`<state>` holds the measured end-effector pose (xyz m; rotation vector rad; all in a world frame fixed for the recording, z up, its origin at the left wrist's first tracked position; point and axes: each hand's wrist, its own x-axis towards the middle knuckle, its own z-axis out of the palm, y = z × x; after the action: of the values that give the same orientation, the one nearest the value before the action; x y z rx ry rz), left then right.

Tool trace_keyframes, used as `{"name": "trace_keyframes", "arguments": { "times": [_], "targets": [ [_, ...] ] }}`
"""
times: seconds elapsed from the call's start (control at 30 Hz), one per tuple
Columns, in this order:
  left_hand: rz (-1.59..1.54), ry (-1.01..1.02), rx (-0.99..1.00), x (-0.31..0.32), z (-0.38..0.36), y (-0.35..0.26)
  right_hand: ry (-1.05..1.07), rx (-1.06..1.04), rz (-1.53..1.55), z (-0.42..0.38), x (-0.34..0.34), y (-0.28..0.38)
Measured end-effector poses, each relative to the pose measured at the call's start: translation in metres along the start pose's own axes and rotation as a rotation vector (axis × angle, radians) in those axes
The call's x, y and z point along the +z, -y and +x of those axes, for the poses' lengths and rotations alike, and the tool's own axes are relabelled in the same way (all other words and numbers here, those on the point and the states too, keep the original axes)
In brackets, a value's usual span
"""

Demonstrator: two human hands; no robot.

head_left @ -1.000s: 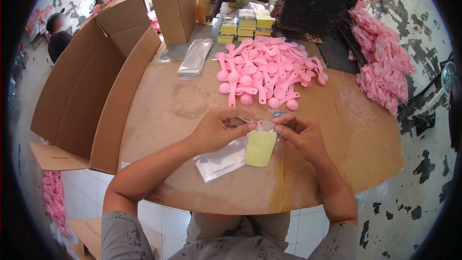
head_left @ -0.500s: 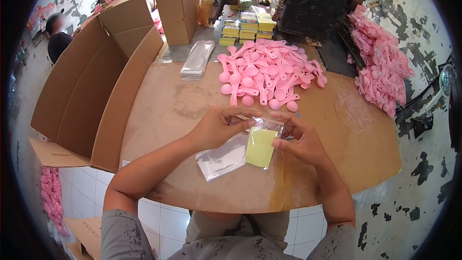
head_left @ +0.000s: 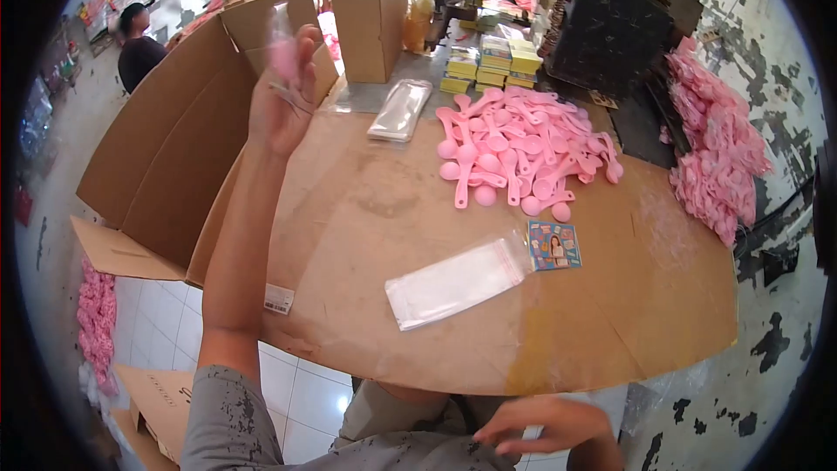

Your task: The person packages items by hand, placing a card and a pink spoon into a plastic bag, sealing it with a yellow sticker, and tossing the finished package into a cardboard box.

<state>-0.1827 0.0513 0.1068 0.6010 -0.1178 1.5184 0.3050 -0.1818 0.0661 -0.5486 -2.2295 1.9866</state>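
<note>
My left hand [head_left: 283, 109] is raised at the upper left, over the near edge of the large cardboard box. At its fingers is a clear plastic packet [head_left: 282, 48] with something pink in it, smeared by motion. My right hand [head_left: 549, 426] hangs low beside my lap, off the table's front edge, fingers loosely apart and holding nothing. On the table lies a stack of clear plastic bags [head_left: 453, 286]. A printed card [head_left: 554, 245] rests at its right end, next to the pile of pink plastic scoops [head_left: 514, 144].
The open cardboard box [head_left: 161, 135] stands at the left. Behind are another bundle of clear bags [head_left: 401, 111], stacked cards [head_left: 495, 57], a tall carton [head_left: 370, 26] and a black machine [head_left: 593, 35]. Bagged pink items [head_left: 719, 153] heap at the right. Other people are in the background.
My left hand has swung up and left with the packet, away from the table's middle. My right hand has let go and dropped to the lower right. The printed card has come into view.
</note>
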Motion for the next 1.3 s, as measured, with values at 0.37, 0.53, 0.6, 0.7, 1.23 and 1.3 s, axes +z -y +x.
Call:
{"name": "trace_keyframes", "arguments": {
  "times": [0.37, 0.53, 0.6, 0.7, 1.23, 1.3],
  "targets": [
    [1.972, -0.087, -0.012, -0.098, -0.03, 0.088, -0.731, 0.001, -0.611, 0.06, 0.098, -0.179],
    [2.07, -0.072, 0.04, -0.094, -0.034, 0.087, -0.878, -0.094, -0.512, 0.072, 0.113, -0.179],
    [2.061, -0.096, 0.027, -0.096, -0.035, 0.086, -0.785, -0.06, -0.462, 0.067, 0.116, -0.183],
    [2.067, -0.102, 0.03, -0.094, -0.034, 0.089, -0.595, -0.105, -0.517, 0.056, 0.115, -0.185],
    [2.165, 0.169, 0.008, -0.074, -0.041, 0.094, -0.434, -0.131, -0.614, 0.057, 0.102, -0.161],
    [2.175, 0.174, 0.005, -0.075, -0.042, 0.095, -0.519, -0.155, -0.599, 0.057, 0.097, -0.156]
  ]
}}
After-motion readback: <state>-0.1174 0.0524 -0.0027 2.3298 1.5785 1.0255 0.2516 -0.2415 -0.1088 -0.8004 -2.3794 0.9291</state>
